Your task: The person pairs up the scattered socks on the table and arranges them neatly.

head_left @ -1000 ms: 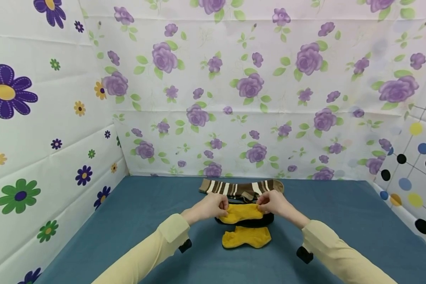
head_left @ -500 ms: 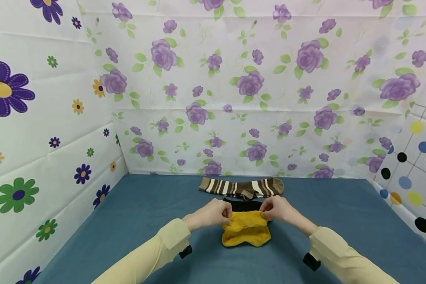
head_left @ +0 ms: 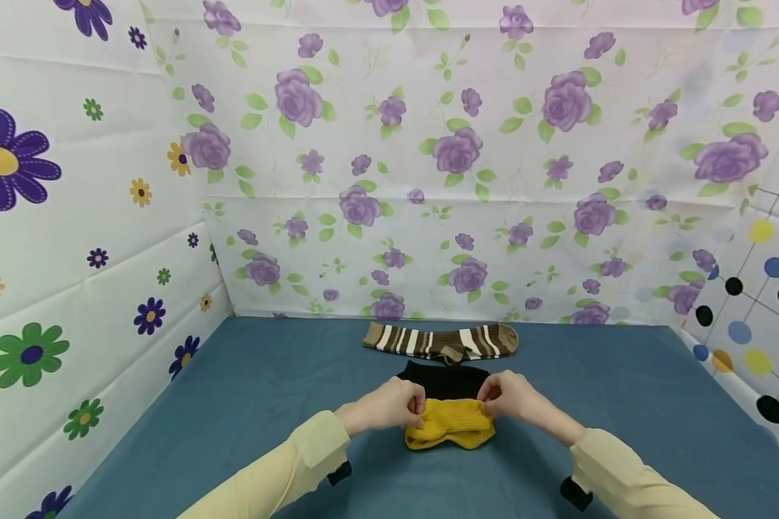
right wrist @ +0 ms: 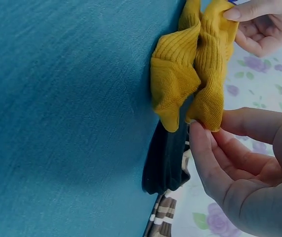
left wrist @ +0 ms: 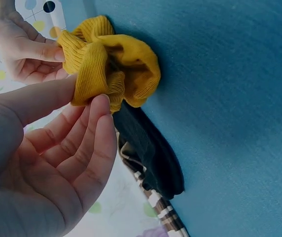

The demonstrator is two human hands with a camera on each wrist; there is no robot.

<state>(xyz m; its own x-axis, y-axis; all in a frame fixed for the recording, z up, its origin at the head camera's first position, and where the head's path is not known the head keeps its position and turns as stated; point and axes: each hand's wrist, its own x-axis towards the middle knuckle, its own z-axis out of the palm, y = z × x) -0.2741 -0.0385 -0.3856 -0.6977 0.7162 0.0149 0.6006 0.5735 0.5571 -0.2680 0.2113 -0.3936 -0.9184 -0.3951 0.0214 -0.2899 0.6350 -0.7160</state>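
Observation:
A yellow sock (head_left: 453, 412) is stretched between my two hands, over a second yellow sock (head_left: 472, 438) that lies on the blue cloth. My left hand (head_left: 392, 405) pinches its left end between thumb and fingers. At the opposite end, the thumb and fingers of my right hand (head_left: 516, 398) pinch it too. In the right wrist view the held sock (right wrist: 211, 84) hangs beside the lying sock (right wrist: 173, 81), whose ribbing shows. The lying sock is partly hidden behind the held one in the head view.
Just behind the yellow socks lie black socks (head_left: 444, 380), partly covered by the hands. Farther back are brown socks with white stripes (head_left: 422, 342). Flowered sheets (head_left: 402, 180) wall the blue-covered table (head_left: 285, 360) at the back and sides.
Both hands have drawn the held yellow sock from over the black socks toward me, onto the lying yellow sock. More of the black socks shows now.

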